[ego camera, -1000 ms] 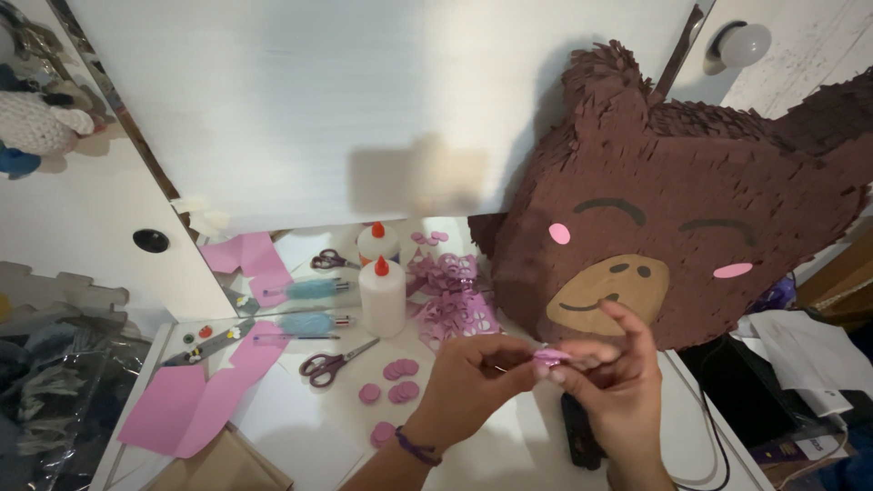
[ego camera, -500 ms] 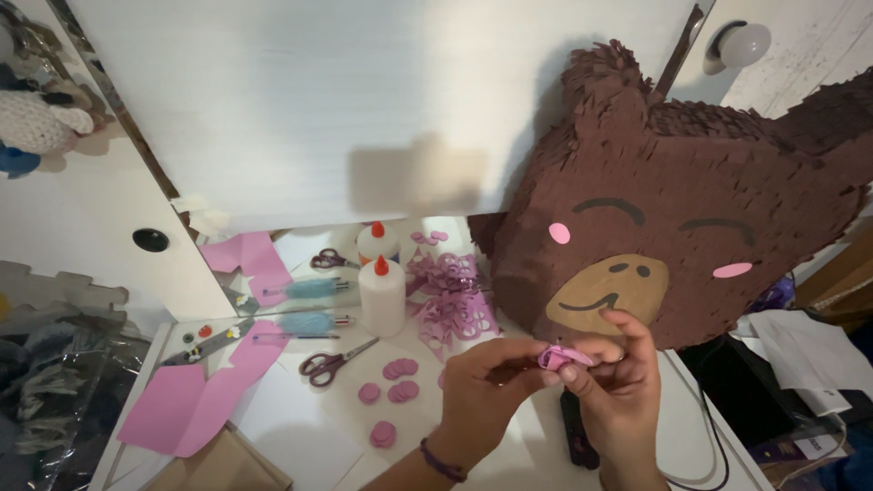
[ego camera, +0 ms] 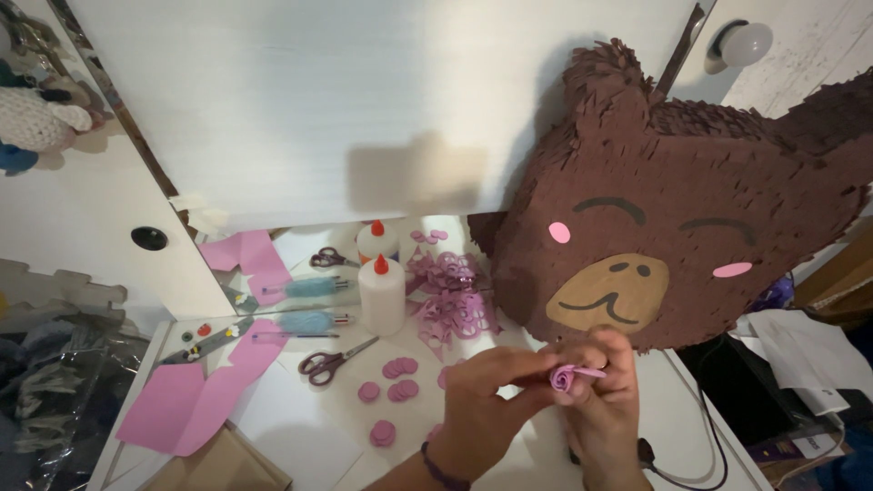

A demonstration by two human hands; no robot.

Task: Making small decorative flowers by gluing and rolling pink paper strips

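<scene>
**My paper rose, low in the middle**

I pinch a small purple paper rose [ego camera: 566,376] between both hands. My left hand [ego camera: 482,400] grips it from nine o'clock. My right hand [ego camera: 605,400] wraps it from three o'clock. My fingers are shut tight on it. At twelve o'clock is a big brown bear head [ego camera: 673,209]. At nine o'clock, purple circles [ego camera: 393,382] lie on the white table [ego camera: 291,427]. Scissors [ego camera: 332,361] lie past them. A glue bottle [ego camera: 382,293] stands at ten o'clock, and pink paper [ego camera: 195,400] lies far left.

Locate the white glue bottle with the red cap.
In the head view, the glue bottle stands upright left of centre on the table, against the mirror, between the scissors and the purple paper cutouts.
</scene>
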